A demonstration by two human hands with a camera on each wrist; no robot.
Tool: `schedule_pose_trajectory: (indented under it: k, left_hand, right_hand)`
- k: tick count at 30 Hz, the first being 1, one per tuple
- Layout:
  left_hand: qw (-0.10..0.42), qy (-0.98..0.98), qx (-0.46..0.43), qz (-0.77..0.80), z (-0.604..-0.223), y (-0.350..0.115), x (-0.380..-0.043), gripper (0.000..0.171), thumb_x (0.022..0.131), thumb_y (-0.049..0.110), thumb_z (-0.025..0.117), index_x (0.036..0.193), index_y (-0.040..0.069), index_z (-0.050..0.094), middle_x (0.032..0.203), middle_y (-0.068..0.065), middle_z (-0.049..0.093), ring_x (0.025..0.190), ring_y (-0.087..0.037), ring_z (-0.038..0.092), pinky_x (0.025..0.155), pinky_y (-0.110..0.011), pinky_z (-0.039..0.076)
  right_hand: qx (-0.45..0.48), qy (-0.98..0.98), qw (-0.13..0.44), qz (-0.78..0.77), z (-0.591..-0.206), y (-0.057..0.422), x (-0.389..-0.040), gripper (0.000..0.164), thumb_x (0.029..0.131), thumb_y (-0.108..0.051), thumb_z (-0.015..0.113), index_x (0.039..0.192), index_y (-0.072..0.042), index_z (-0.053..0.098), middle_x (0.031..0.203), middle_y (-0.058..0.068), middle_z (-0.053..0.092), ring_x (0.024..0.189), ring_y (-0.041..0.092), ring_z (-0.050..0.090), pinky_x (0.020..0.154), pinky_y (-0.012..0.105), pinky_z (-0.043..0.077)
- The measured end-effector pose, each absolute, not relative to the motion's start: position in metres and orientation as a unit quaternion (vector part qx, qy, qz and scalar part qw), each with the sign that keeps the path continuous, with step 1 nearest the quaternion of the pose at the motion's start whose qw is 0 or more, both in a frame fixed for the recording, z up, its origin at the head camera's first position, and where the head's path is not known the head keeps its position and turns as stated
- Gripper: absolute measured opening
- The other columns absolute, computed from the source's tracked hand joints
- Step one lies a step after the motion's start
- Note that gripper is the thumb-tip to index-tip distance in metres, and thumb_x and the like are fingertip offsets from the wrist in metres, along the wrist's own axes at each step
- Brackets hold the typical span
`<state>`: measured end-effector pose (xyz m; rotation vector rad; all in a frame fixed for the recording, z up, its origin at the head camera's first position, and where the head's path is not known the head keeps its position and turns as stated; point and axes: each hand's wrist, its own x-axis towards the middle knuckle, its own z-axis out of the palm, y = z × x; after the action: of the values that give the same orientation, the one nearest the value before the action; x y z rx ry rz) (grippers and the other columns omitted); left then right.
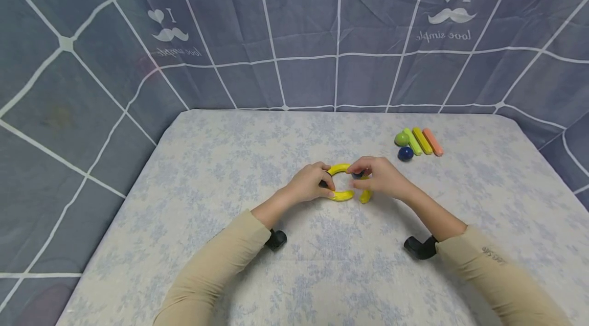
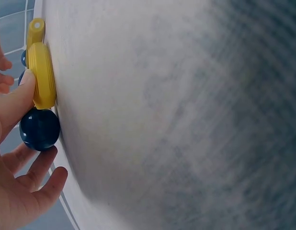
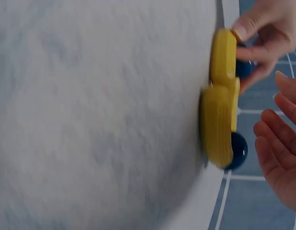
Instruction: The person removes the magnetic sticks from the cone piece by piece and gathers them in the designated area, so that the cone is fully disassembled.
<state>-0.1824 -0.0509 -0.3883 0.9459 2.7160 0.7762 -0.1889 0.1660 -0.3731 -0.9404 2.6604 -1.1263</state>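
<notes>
In the head view, yellow curved rods [image 1: 341, 196] and dark blue balls [image 1: 358, 175] form a partly closed ring near the middle of the table. My left hand [image 1: 308, 183] holds the ring's left side. Its thumb lies on one curved rod [image 2: 42, 79] and its fingers curl about a shiny blue ball [image 2: 40, 130] in the left wrist view. My right hand [image 1: 384, 178] hovers at the ring's right side, by another curved rod [image 1: 365, 196]. In the right wrist view its fingers [image 3: 272, 143] are loosely bent and apart from the pieces.
At the back right of the patterned tabletop [image 1: 138, 264] lie a light green rod [image 1: 413, 142], a yellow rod [image 1: 422, 141] and an orange rod [image 1: 433, 142]. A green ball [image 1: 402, 139] and a dark blue ball [image 1: 405, 154] sit beside them. A grey curtain [image 1: 303, 80] hangs behind.
</notes>
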Motion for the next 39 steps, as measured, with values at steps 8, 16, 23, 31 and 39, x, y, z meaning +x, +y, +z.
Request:
schedule_pose_trajectory:
  k: [8,16,23,31,39]
  left_hand:
    - [0.092,0.903,0.318,0.275,-0.388,-0.054,-0.183,0.012,0.081,0.018,0.073,0.090,0.010,0.074,0.104,-0.004,0.067,0.130,-0.024,0.039,0.103,-0.039,0.035]
    - [0.129,0.885,0.302,0.330,-0.384,-0.059,-0.188,0.018,0.084,0.012,0.069,0.101,0.008,0.071,0.124,-0.011,0.058,0.128,-0.025,0.041,0.103,-0.041,0.035]
    - [0.142,0.876,0.276,0.369,-0.379,-0.064,-0.193,0.034,0.089,0.001,0.061,0.122,0.006,0.061,0.127,-0.009,0.057,0.116,-0.027,0.053,0.096,-0.038,0.042]
    - [0.163,0.876,0.257,0.375,-0.384,-0.066,-0.197,0.032,0.091,0.006,0.060,0.123,0.005,0.061,0.128,-0.010,0.057,0.117,-0.028,0.053,0.097,-0.037,0.043]
    - [0.172,0.875,0.234,0.388,-0.385,-0.065,-0.198,0.031,0.091,0.006,0.060,0.122,0.004,0.062,0.126,-0.011,0.058,0.115,-0.027,0.054,0.094,-0.034,0.044]
  right_hand:
    - [-0.347,0.868,0.068,-0.348,-0.381,0.152,-0.184,0.013,0.078,-0.009,0.075,0.089,-0.003,0.073,0.087,0.004,0.068,0.070,0.012,0.054,0.062,0.026,0.046]
    - [-0.354,0.865,0.077,-0.346,-0.383,0.150,-0.181,0.016,0.077,-0.011,0.076,0.092,-0.004,0.072,0.089,0.004,0.068,0.079,0.017,0.062,0.067,0.027,0.052]
    - [-0.365,0.863,0.087,-0.339,-0.386,0.146,-0.181,0.023,0.077,-0.011,0.076,0.097,-0.001,0.072,0.091,0.006,0.069,0.085,0.023,0.064,0.071,0.031,0.053]
    - [-0.378,0.865,0.090,-0.317,-0.389,0.140,-0.182,0.027,0.075,-0.009,0.078,0.100,0.000,0.071,0.091,0.006,0.070,0.082,0.017,0.064,0.069,0.027,0.053]
    - [-0.388,0.873,0.093,-0.281,-0.390,0.138,-0.183,0.025,0.074,-0.007,0.078,0.098,-0.002,0.072,0.090,0.004,0.068,0.081,0.015,0.063,0.071,0.026,0.052]
